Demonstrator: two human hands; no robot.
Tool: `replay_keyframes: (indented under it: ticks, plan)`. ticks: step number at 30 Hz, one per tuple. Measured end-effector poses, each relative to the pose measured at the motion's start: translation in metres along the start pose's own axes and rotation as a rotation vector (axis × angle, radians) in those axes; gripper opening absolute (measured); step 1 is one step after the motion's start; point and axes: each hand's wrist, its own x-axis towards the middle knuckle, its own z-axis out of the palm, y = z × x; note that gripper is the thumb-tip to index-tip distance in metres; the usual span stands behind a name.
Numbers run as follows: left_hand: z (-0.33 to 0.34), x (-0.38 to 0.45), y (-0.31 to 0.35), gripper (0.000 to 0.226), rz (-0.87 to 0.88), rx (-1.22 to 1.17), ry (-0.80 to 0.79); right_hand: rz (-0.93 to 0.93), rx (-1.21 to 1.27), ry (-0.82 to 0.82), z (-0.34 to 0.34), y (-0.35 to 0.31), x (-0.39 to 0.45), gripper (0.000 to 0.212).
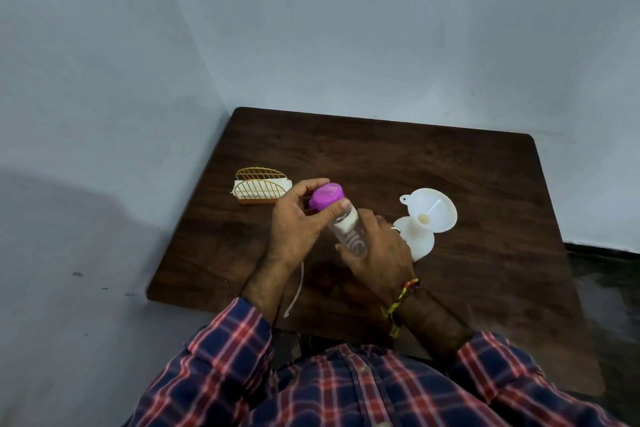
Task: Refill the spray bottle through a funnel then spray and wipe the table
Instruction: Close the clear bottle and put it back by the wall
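Above the dark table [450, 163], both hands grip — left hand [294, 222] on the purple cap [327, 196], right hand [381, 246] round the clear bottle [348, 230].

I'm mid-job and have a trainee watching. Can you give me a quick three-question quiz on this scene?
1. True or false: the white plastic funnel is seated in the neck of the white spray bottle.
2. Which hand grips the purple cap of the clear plastic bottle? A) left B) right C) neither
3. Fill in: the gold wire napkin holder stands on the dark wooden table, to the ____ of the hands.

Key
1. True: the funnel sits on top of the bottle.
2. A: the left hand pinches the cap while the right hand holds the body.
3. left
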Motion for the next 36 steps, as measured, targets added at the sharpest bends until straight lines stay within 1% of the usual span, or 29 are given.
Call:
replay_keyframes:
  ticks: [3,6,11,12,14,16,20,25,30,31,34,36]
  plan:
    - [-0.007,0.002,0.002,0.059,-0.027,-0.093,0.042,-0.012,0.120,0.015,-0.003,-0.003,0.002,0.065]
    - [-0.012,0.004,0.007,0.053,-0.032,-0.193,0.065,-0.043,0.298,0.004,-0.004,-0.006,0.004,0.065]
    - [-0.004,0.005,0.020,0.047,-0.038,-0.265,0.137,-0.020,0.412,0.003,-0.012,-0.015,0.008,0.064]
    - [-0.005,0.008,0.022,0.047,-0.038,-0.276,0.113,-0.027,0.471,-0.017,-0.015,-0.015,0.009,0.061]
    - [-0.012,0.014,0.022,0.050,-0.028,-0.315,0.010,-0.052,0.640,-0.077,-0.021,-0.014,0.012,0.055]
    - [-0.020,0.019,0.019,0.052,-0.003,-0.365,-0.078,-0.071,0.731,-0.117,-0.026,-0.013,0.014,0.050]
    - [-0.024,0.020,0.008,0.041,0.034,-0.430,-0.107,-0.068,0.758,-0.096,-0.026,-0.017,0.013,0.048]
    - [-0.015,0.019,0.012,0.028,0.120,-0.338,-0.045,-0.068,0.744,-0.086,-0.024,-0.016,0.010,0.050]
    - [-0.025,0.023,0.005,0.035,0.033,-0.467,-0.191,-0.058,0.761,-0.070,-0.023,-0.016,0.006,0.049]
    - [-0.024,0.021,0.006,0.036,0.036,-0.474,-0.181,-0.057,0.749,-0.062,-0.022,-0.016,0.006,0.049]
    - [-0.014,0.017,0.011,0.032,0.098,-0.434,-0.056,-0.064,0.706,-0.042,-0.021,-0.019,0.009,0.052]
    - [-0.011,0.017,0.014,0.031,0.114,-0.418,-0.008,-0.079,0.687,-0.037,-0.021,-0.022,0.012,0.054]
